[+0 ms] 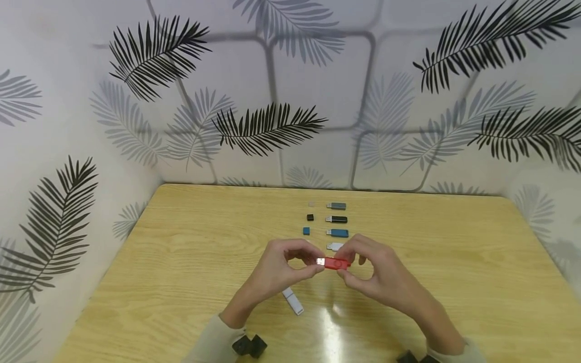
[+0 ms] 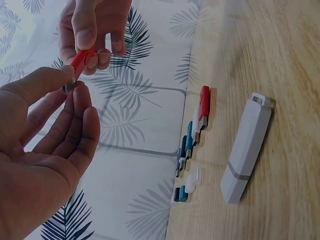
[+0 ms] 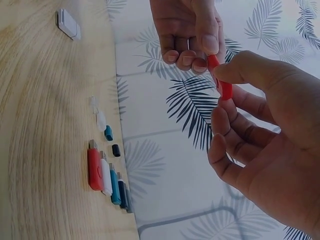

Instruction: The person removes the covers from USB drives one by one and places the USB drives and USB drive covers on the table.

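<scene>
Above the table, both hands hold one red USB stick [image 1: 335, 263], roughly level. My left hand [image 1: 282, 267] pinches its metal plug end between thumb and fingertips, the plug showing between them. Thumb and fingers of my right hand [image 1: 380, 267] pinch the opposite, red end. A second red USB stick [image 2: 204, 102] lies on the table at the end of a row, uncapped, as both wrist views show. In the head view it cannot be made out behind the hands. Below the left hand lies a capped white USB stick [image 1: 294, 303], set apart and slanted.
Beyond the hands lie uncapped sticks: grey [image 1: 337, 206], black [image 1: 337, 220], blue [image 1: 338, 233] and white [image 1: 335, 247]. Left of them is a column of caps: clear [image 1: 310, 204], black [image 1: 310, 217], blue [image 1: 306, 231] and white [image 3: 101, 121]. A patterned wall [image 1: 317, 156] borders the wooden table [image 1: 204, 227].
</scene>
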`<state>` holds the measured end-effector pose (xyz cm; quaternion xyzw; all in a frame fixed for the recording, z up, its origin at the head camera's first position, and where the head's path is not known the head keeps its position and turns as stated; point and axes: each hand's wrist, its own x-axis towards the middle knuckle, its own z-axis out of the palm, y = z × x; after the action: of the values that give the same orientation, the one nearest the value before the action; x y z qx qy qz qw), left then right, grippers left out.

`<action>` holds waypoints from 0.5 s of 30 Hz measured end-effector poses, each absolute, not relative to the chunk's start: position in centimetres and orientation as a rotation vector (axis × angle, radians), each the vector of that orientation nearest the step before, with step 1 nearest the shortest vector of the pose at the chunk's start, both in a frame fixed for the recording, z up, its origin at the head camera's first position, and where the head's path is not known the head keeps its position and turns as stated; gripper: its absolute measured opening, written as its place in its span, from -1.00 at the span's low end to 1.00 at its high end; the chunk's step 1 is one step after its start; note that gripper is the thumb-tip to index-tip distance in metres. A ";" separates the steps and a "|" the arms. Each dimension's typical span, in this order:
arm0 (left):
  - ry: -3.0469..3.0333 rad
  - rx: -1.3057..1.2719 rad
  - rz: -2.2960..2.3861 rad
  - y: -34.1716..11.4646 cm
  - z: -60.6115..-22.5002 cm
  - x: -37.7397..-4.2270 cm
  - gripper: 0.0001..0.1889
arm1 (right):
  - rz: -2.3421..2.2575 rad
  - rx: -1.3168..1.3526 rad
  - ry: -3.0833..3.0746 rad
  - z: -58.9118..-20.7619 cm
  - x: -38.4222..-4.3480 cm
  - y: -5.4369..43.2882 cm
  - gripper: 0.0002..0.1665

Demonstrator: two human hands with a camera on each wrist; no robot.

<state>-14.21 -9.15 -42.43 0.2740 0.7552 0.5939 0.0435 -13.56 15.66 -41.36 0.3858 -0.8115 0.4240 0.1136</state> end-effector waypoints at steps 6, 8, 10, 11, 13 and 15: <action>2.284 0.837 1.875 -10.0 -42.4 -14.4 -0.85 | 1.200 1.129 -2.380 -41.0 -13.8 16.3 -0.59; 2.289 0.830 1.904 -10.5 -42.4 -14.5 -0.84 | 1.184 1.100 -2.383 -40.8 -13.8 16.9 -0.59; 2.299 0.817 1.922 -11.1 -42.3 -14.7 -0.84 | 1.176 1.068 -2.390 -40.7 -13.8 17.6 -0.58; 2.304 0.814 1.922 -11.2 -42.3 -14.7 -0.85 | 1.174 1.060 -2.389 -40.6 -13.8 17.8 -0.57; 2.312 0.803 1.915 -11.4 -42.3 -14.9 -0.85 | 1.181 1.057 -2.399 -40.5 -13.8 18.1 -0.58; 2.317 0.777 1.911 -11.4 -42.2 -15.0 -0.85 | 1.174 1.059 -2.392 -40.6 -14.0 18.2 -0.57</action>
<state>-14.97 -11.44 -42.23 0.2504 0.7468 0.6159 0.0196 -13.98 18.17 -40.55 0.3658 -0.8264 0.4057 0.1366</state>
